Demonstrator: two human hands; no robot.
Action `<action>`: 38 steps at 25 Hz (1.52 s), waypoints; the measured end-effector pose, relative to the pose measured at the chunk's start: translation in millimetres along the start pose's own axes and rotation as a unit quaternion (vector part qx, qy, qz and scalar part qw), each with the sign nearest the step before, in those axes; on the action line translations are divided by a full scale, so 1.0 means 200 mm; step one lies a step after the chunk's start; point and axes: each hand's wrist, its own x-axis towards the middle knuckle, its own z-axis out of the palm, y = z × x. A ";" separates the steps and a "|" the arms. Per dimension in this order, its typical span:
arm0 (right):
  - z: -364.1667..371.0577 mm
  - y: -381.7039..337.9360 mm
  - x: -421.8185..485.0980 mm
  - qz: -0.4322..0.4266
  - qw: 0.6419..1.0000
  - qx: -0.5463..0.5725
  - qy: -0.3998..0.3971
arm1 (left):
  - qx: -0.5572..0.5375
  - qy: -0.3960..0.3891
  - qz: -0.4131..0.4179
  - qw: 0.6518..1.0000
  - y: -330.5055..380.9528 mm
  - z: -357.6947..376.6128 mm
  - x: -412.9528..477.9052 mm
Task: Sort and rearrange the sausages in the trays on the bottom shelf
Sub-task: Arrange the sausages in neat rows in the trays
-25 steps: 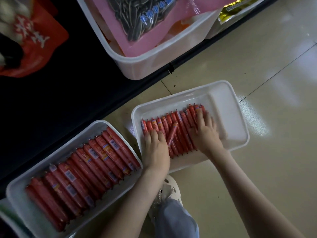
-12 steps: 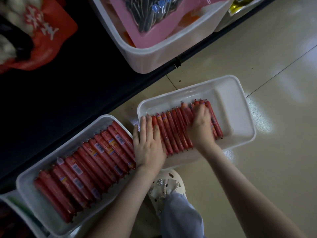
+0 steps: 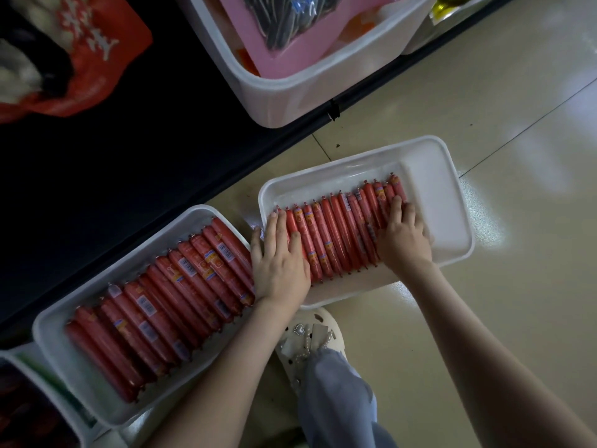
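Observation:
Two white trays sit on the floor by the dark shelf. The right tray (image 3: 429, 163) holds a row of several thin red sausages (image 3: 336, 234) lying side by side. My left hand (image 3: 279, 263) lies flat on the left end of that row, fingers straight. My right hand (image 3: 402, 236) presses flat on the row's right end. The left tray (image 3: 64, 360) is packed with several thicker red sausages (image 3: 168, 305), which neither hand touches.
A big white bin (image 3: 290, 88) with a pink packet juts from the shelf above. A red snack bag (image 3: 80, 53) lies on the dark shelf at top left. My white shoe (image 3: 310, 337) stands between the trays. Tiled floor (image 3: 517, 124) stretches to the right.
A sausage lying askew on top a second ago now sits in the row. My hands have spread apart to the row's two ends and the row is now even.

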 end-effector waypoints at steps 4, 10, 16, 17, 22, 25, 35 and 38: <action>-0.16 -0.20 -0.28 -0.104 0.990 0.051 0.082 | -0.064 0.003 -0.007 0.998 -0.04 -0.20 -0.03; -0.62 -0.68 -0.97 -0.382 0.911 0.058 0.145 | -0.153 0.070 -0.054 0.984 -0.33 -1.02 -0.23; -1.12 -1.31 -1.84 -0.599 0.788 0.011 0.146 | -0.196 0.226 -0.121 0.946 -0.76 -1.84 -0.74; -1.15 -1.42 -2.01 -0.628 0.766 0.001 0.138 | -0.199 0.252 -0.139 0.937 -0.84 -1.95 -0.86; -0.93 -1.89 -2.84 -0.750 0.657 -0.016 0.076 | -0.150 0.352 -0.301 0.873 -1.28 -2.24 -1.76; -0.57 -2.10 -3.29 -0.813 0.580 -0.043 0.028 | -0.110 0.381 -0.450 0.800 -1.45 -2.17 -2.46; 1.07 -2.18 -4.38 -0.884 0.329 -0.243 -0.227 | -0.231 0.239 -0.870 0.364 -1.16 -1.31 -4.01; 1.57 -2.07 -4.36 -0.847 0.325 -0.333 -0.257 | -0.304 0.164 -0.886 0.309 -1.20 -1.01 -4.08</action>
